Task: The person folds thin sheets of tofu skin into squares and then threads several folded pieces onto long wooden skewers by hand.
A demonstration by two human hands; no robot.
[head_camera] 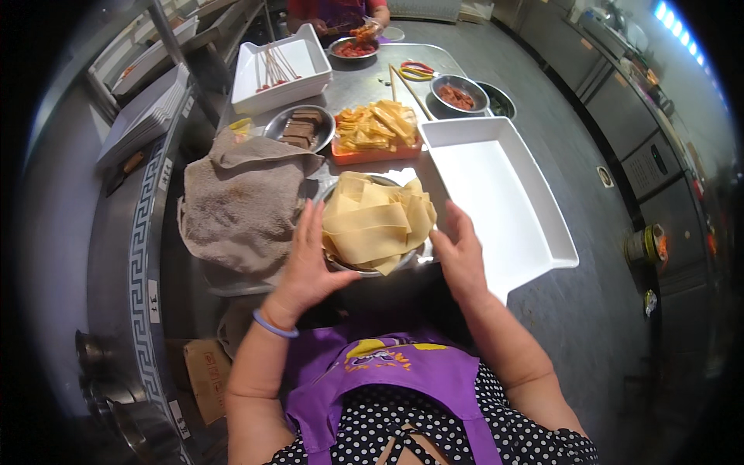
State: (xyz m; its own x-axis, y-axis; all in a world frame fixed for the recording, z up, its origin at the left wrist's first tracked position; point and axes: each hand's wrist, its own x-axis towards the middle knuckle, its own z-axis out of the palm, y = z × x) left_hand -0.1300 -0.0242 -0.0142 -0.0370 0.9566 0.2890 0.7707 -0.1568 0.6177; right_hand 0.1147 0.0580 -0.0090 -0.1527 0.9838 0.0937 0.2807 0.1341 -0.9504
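A metal bowl (372, 272) heaped with pale yellow strips of tofu sheet (372, 218) stands at the near end of the table, before me. My left hand (307, 256) is at the bowl's left side, thumb spread from the fingers and nothing in its grasp. On the other side, my right hand (462, 250) has its fingers apart beside the strips. Its thumb is close to their right edge; whether it touches them I cannot tell. A grey-brown towel (244, 203) lies left of the bowl, and a large white tray (500, 197) sits to the right.
Behind the bowl are an orange container (378, 153) of folded yellow tofu skin, a bowl of brown slices (302, 128), a white bin with skewers (279, 67), scissors (417, 71) and a bowl of reddish meat (456, 97). A person (337, 14) handles food at the far end.
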